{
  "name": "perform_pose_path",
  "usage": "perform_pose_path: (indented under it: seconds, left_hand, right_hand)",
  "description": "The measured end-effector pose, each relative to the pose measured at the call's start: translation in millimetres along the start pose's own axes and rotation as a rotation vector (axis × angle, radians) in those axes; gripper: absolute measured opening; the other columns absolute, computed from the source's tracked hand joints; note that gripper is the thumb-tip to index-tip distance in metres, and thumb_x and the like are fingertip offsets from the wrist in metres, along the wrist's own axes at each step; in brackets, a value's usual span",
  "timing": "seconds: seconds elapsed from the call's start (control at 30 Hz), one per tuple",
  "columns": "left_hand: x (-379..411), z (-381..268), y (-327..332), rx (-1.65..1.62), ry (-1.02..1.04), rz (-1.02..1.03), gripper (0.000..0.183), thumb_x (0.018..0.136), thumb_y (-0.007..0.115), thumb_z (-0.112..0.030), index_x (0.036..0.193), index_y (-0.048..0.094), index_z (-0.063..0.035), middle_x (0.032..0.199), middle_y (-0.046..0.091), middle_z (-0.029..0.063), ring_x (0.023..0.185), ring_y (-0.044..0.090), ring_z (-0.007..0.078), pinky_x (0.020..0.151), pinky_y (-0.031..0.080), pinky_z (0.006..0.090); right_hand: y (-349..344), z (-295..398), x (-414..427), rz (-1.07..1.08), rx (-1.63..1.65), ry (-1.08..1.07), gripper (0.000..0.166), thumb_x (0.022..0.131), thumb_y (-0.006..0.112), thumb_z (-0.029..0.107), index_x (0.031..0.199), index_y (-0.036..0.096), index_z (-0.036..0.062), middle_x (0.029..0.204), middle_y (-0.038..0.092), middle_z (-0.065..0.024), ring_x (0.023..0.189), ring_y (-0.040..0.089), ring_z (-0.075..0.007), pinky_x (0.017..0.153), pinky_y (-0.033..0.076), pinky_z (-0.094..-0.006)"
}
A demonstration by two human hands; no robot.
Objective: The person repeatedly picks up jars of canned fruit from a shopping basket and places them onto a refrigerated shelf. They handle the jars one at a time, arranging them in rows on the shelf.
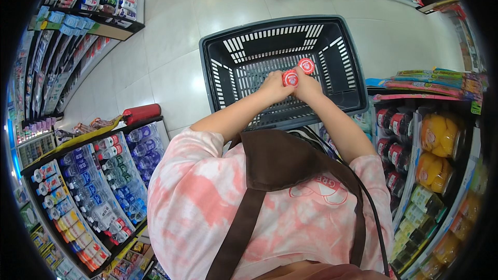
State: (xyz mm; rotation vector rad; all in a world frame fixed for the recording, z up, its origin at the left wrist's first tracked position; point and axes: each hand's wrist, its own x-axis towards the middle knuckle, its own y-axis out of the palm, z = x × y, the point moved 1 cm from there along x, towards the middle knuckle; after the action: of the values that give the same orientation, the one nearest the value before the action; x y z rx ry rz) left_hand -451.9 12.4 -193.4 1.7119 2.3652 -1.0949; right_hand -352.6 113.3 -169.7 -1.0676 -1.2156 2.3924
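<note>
A dark plastic shopping basket (280,120) with slotted walls lies in front of me, and no items show on the part of its floor that is in view. Over its opening, my left hand (274,87) is closed around a container with a round red and white lid (290,79). Close beside it, almost touching, my right hand (308,87) grips a second container with a similar red and white lid (306,66). Both lids face up towards me. The bodies of the two containers are mostly hidden by my hands.
Shelves of bottled drinks (93,186) stand at the lower left, with a red cylinder (142,113) on top. At the right, a shelf holds jars of yellow fruit (439,132). More stocked shelves stand at upper left and upper right. Pale floor tiles (175,74) run between.
</note>
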Motion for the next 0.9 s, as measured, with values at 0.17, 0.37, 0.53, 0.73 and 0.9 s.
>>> perform_pose_path:
  seconds: [0.17, 0.37, 0.53, 0.73, 0.9]
  left_hand:
    - [-16, -6, -12, -0.172, 0.132, 0.000, 0.049, 0.071, 0.064, -0.029, 0.105, 0.051, 0.0045, 0.098, 0.052, 0.0193, 0.094, 0.052, 0.0297, 0.081, 0.044, 0.0363]
    - [-43, -53, -27, -0.310, 0.302, 0.001, 0.042, 0.077, 0.061, -0.010, 0.115, 0.045, -0.0002, 0.112, 0.045, 0.0145, 0.105, 0.051, 0.0217, 0.082, 0.046, 0.0326]
    - [-49, -99, -32, -0.466, 0.543, -0.006, 0.045, 0.077, 0.062, -0.012, 0.118, 0.045, -0.0055, 0.109, 0.047, 0.0114, 0.101, 0.051, 0.0210, 0.080, 0.044, 0.0304]
    - [-62, -145, -32, -0.252, 0.870, -0.058, 0.051, 0.074, 0.062, -0.008, 0.122, 0.043, -0.0039, 0.115, 0.044, 0.0134, 0.106, 0.047, 0.0232, 0.084, 0.043, 0.0324]
    - [-79, -184, -22, -0.139, 1.227, -0.121, 0.061, 0.070, 0.064, -0.009, 0.126, 0.041, -0.0029, 0.125, 0.041, 0.0178, 0.114, 0.043, 0.0332, 0.095, 0.037, 0.0392]
  right_hand:
    - [-30, 11, -29, -0.130, -0.055, -0.076, 0.072, 0.059, 0.076, 0.042, 0.117, 0.046, 0.0126, 0.088, 0.065, -0.0130, 0.082, 0.064, -0.0300, 0.070, 0.050, -0.0390]
    - [-67, 3, -65, -0.403, -0.108, -0.235, 0.062, 0.053, 0.074, 0.039, 0.103, 0.055, 0.0072, 0.069, 0.063, -0.0118, 0.065, 0.064, -0.0289, 0.058, 0.051, -0.0372]
    - [-115, 1, -105, -0.594, -0.116, -0.250, 0.057, 0.052, 0.074, 0.037, 0.099, 0.057, 0.0105, 0.071, 0.062, -0.0110, 0.068, 0.063, -0.0284, 0.059, 0.050, -0.0374]
    - [-167, -1, -161, -0.828, -0.106, -0.247, 0.051, 0.052, 0.073, 0.036, 0.094, 0.057, 0.0100, 0.065, 0.061, -0.0101, 0.064, 0.062, -0.0284, 0.056, 0.049, -0.0368]
    - [-203, -3, -216, -0.973, -0.233, -0.188, 0.049, 0.051, 0.073, 0.033, 0.092, 0.058, 0.0104, 0.063, 0.059, -0.0091, 0.061, 0.061, -0.0265, 0.053, 0.048, -0.0359]
